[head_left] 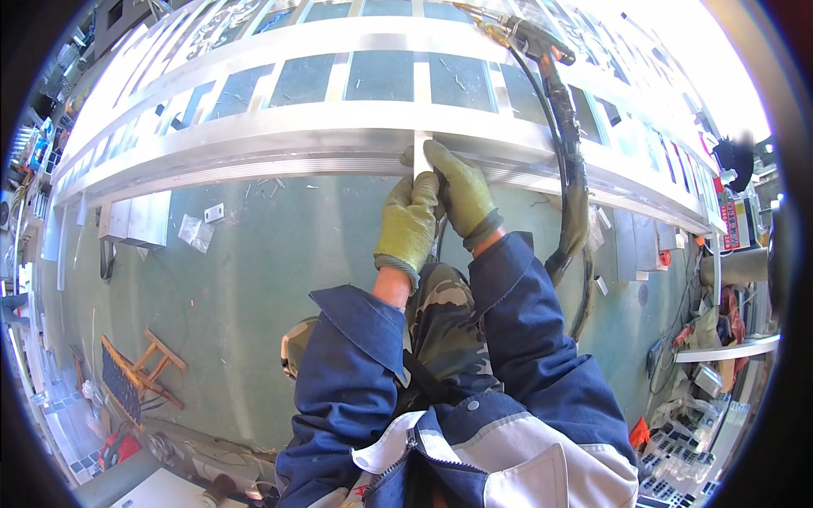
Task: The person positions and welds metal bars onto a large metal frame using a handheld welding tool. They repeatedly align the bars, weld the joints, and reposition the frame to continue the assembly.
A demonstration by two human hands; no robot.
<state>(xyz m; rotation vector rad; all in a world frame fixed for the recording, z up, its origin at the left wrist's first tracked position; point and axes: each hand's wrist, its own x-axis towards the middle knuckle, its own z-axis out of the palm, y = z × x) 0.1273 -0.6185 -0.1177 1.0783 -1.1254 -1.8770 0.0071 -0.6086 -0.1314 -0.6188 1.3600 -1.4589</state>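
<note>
Both my hands wear yellow-green work gloves and meet at the near rail of a large silvery metal frame [279,142]. Between them is a short, bright metal strip [423,154], its far end against the rail. My left hand [406,218] is closed round the strip's near end. The fingers of my right hand [462,184] are bent round the strip's right side, just beyond the left hand. Part of the strip and several fingertips are hidden by the gloves.
To the right, a welding torch [538,41] lies on the frame, its thick sleeved cable [574,182] hanging over the rail to the floor. Metal box sections [140,218] and a plastic bag [196,232] lie left. A wooden folding stool [140,372] is at lower left.
</note>
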